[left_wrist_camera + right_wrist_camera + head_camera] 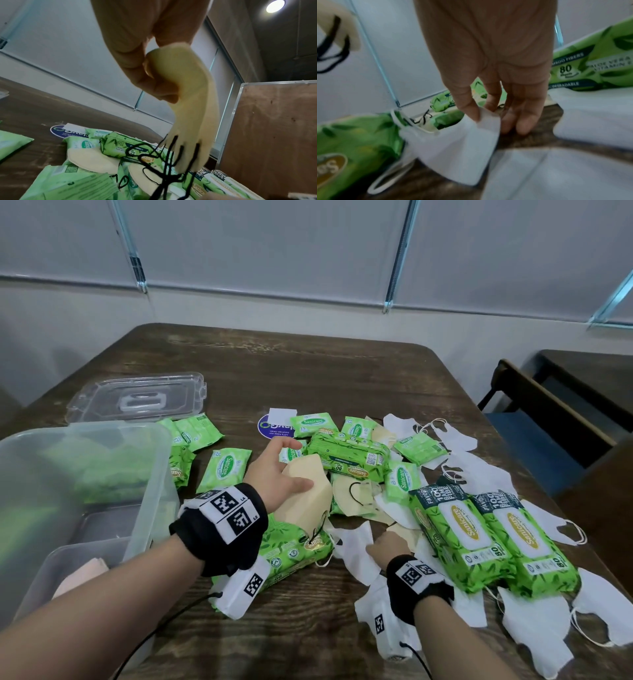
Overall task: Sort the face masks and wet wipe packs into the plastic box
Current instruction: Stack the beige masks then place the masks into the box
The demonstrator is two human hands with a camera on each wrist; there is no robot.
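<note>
Fingers (pixel 154 86) of left hand (pixel 274 470) pinch beige mask (pixel 192 108)'s top edge

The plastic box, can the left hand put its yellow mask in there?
Probably yes. The left hand grips the yellow mask right beside the plastic box, whose top is open; its lid lies apart behind it.

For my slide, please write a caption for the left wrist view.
Left hand holds beige mask, black ear loops dangling over green wipe packs.
</note>
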